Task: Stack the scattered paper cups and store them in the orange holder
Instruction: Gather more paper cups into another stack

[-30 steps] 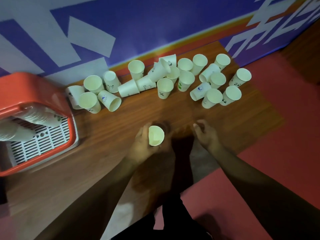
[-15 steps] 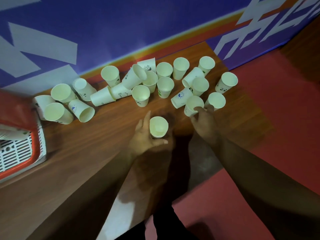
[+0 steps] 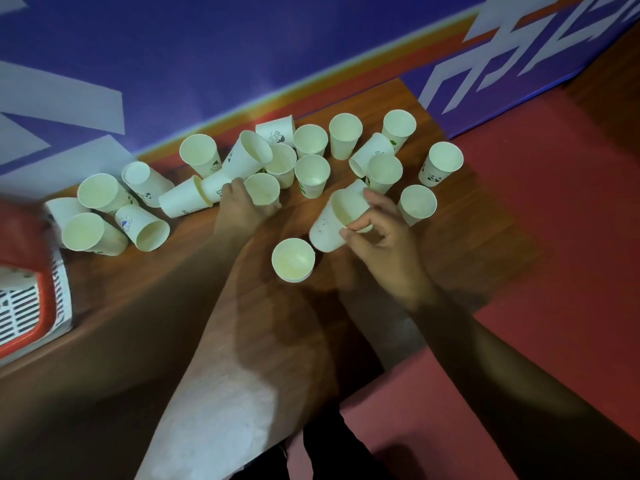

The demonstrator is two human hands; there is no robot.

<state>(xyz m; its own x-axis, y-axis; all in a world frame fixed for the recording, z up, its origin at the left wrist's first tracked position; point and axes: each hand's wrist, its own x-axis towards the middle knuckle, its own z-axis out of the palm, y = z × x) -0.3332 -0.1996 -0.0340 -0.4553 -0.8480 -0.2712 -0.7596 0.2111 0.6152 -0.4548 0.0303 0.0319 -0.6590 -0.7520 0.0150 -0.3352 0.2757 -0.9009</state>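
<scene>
The right hand point(image 3: 384, 244) pinches the tilted cup point(image 3: 329, 223) at its rim, thumb against fingertips, with the other fingers loosely curled. The left hand point(image 3: 239, 209) has its fingers curled round the far cup point(image 3: 262, 192).

We read the scene from largest to smallest. The table point(image 3: 173, 306) carries everything. The holder point(image 3: 48, 306) sits at its left edge, only partly in view and well apart from both hands. The loose cups point(image 3: 345, 133) lie in a band along the wall, some upright and some on their sides. The near cup point(image 3: 293, 259) stands alone, mouth up, just beside the tilted cup and between the two forearms.

We judge the step in hand to be nesting. The tilted cup should be turned mouth up, centred over the near cup and lowered straight in. A light grip suits this, since thin paper rims dent easily. The far cup can follow into the same stack, lifted clear so that it does not knock its close neighbours.

As to pose, both forearms reach forward from the bottom edge. The left stretches further, up to the cluster. The right wrist bends inward, with the palm turned toward the near cup.
</scene>
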